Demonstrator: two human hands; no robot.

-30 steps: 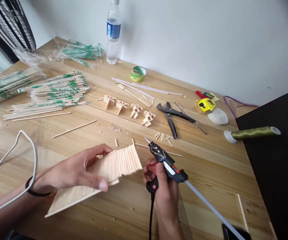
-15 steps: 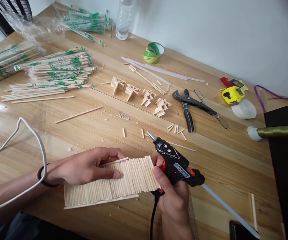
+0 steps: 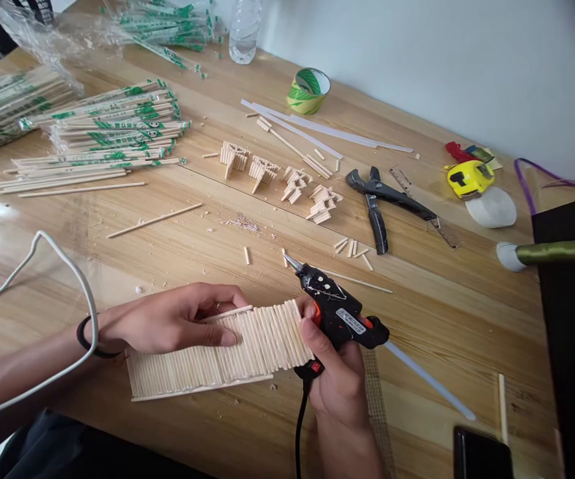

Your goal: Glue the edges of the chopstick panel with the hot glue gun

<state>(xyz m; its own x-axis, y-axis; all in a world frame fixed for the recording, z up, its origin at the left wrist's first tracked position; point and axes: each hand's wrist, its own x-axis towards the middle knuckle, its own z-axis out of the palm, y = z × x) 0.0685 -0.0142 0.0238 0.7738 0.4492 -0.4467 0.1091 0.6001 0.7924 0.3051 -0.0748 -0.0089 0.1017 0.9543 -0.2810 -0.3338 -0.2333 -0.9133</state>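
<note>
1. Left hand [image 3: 177, 319] lies fingers-flat, pressing the pale panel of glued wooden sticks [image 3: 217, 356] onto the wooden table [image 3: 441, 319].
2. Right hand [image 3: 334, 376] grips the black hot-glue gun [image 3: 340, 313], nozzle clear of the panel.
3. Advice: hold panel steady; lower the nozzle to the seam before squeezing.

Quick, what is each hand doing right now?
Left hand: resting on the stick panel, fingers pressing it down.
Right hand: closed around the glue gun.
</note>
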